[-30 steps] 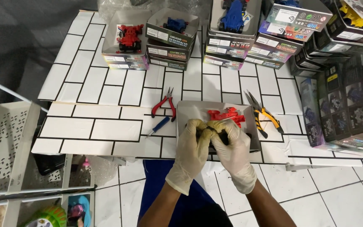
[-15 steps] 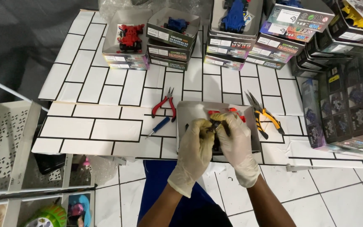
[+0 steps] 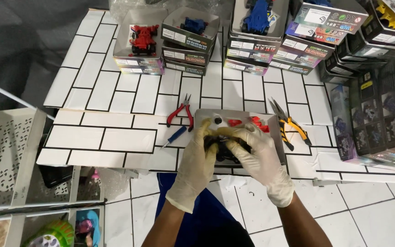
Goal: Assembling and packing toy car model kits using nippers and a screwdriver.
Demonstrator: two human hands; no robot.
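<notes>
Across the whole view runs the counter (image 3: 115,137), a board covered in white brick-pattern sheet with black lines, resting above a white tiled floor. Along its far edge we note stacked model-car boxes (image 3: 248,50), three of them topped with open trays showing a red toy car (image 3: 143,37), a small blue one (image 3: 194,24) and a larger blue one (image 3: 256,10); darker boxes (image 3: 371,114) stand at the right edge. Beyond the left edge sits a white perforated metal rack (image 3: 5,155). Near the front edge, centre, lies a grey tray (image 3: 234,118) holding loose red parts (image 3: 252,122). We record both gloved hands over this tray: the left hand (image 3: 198,158) and the right hand (image 3: 259,153) are closed together on a black car chassis (image 3: 225,148), fingers wrapped on either side, mostly covering it. Red-handled pliers (image 3: 181,114) lie just beside the tray's left edge, with a blue screwdriver (image 3: 173,136) near them toward the front. Yellow-and-black cutters (image 3: 289,124) lie just beside the tray's right edge.
</notes>
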